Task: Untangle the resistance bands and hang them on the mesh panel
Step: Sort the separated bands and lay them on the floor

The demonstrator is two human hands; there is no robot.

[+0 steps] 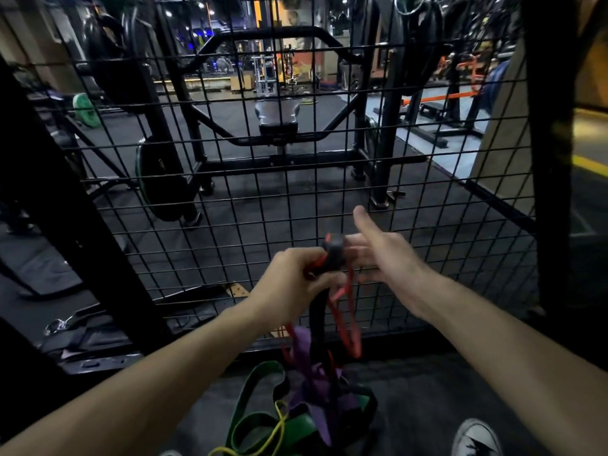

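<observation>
Close in front of the black mesh panel [230, 179], left hand [289, 284] curled tight around a bunch of red band [345, 324] and black band [317, 317]. Right hand [378, 255] just beside it, fingers straight, thumb raised, clamping nothing. Hanging below, down to the floor [427, 406]: a tangle of purple band [309, 366], green band [260, 403] and thin yellow band [279, 429]. Grey shoe [477, 439] at lower right.

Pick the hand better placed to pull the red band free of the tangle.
Right. The right hand is open beside the red band, while the left hand already grips the bunch's top.
</observation>
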